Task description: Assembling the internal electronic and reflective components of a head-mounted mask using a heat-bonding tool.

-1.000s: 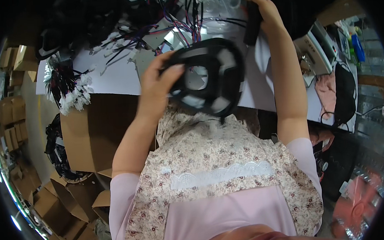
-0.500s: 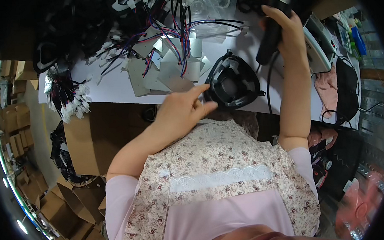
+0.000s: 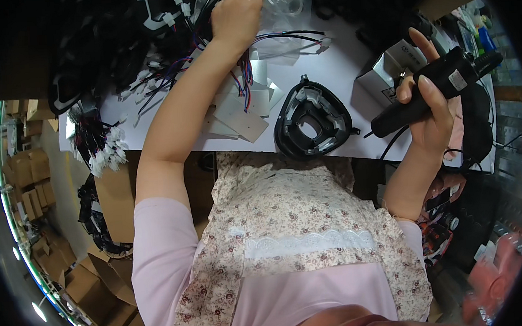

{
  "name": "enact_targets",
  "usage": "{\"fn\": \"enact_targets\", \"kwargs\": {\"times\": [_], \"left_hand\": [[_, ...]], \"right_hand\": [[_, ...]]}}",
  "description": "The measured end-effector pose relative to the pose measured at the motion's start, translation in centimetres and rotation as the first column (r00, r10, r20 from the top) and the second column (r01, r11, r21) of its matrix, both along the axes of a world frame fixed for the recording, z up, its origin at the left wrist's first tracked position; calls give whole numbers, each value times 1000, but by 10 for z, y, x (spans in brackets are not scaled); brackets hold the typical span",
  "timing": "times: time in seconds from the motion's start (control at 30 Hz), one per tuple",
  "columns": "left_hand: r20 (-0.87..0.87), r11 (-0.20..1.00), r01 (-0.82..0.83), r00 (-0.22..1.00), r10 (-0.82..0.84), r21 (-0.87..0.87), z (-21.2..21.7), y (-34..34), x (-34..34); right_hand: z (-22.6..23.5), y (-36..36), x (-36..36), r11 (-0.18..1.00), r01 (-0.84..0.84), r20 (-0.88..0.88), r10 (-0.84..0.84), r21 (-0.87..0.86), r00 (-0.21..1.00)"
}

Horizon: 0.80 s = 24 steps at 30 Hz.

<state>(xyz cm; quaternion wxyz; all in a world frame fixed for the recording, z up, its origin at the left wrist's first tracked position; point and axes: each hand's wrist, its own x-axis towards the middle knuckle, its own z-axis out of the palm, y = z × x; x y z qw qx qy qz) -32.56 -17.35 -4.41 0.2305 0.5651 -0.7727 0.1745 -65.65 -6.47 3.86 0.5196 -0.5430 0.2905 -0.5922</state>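
Note:
My right hand (image 3: 432, 110) holds a black electric screwdriver (image 3: 440, 88) at the table's right side, its thin bit pointing down and left. One finger sticks up off the tool. At the back of the table my left hand (image 3: 237, 19) is closed among the wire harnesses (image 3: 246, 81); what its fingers grip is hidden. Below it lie thin silver metal plates (image 3: 241, 117), several with red, blue and black wires. Between my arms, near the front edge, sits a black rounded-triangular housing (image 3: 312, 118) with a round opening inside. Neither hand touches it.
A pale metal box (image 3: 392, 70) stands behind the screwdriver. Clear plastic bags (image 3: 285, 14) lie at the back. A bundle of white connectors (image 3: 107, 150) hangs over the left front edge. Cardboard boxes (image 3: 87, 284) stand on the floor at left.
My left hand has gone from beside the housing to the wires at the back. My right hand has brought the screwdriver lower and nearer, turning it. The housing now shows a round opening.

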Motion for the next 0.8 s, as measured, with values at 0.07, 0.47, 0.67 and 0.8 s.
{"fn": "enact_targets", "kwargs": {"times": [0.07, 0.47, 0.67, 0.8], "left_hand": [[-109, 997, 29, 994, -22, 68, 12, 12, 3], [-713, 708, 436, 688, 137, 556, 49, 122, -21], [-833, 653, 585, 536, 133, 481, 40, 131, -39], [-819, 583, 652, 573, 41, 485, 47, 128, -43]], "right_hand": [[-3, 5, -3, 999, 13, 23, -14, 38, 1000], [-26, 20, -15, 997, -14, 67, 9, 77, 998], [-25, 28, -19, 997, -21, 68, 16, 80, 998], [-27, 33, -24, 997, -37, 104, 30, 74, 994]]}}
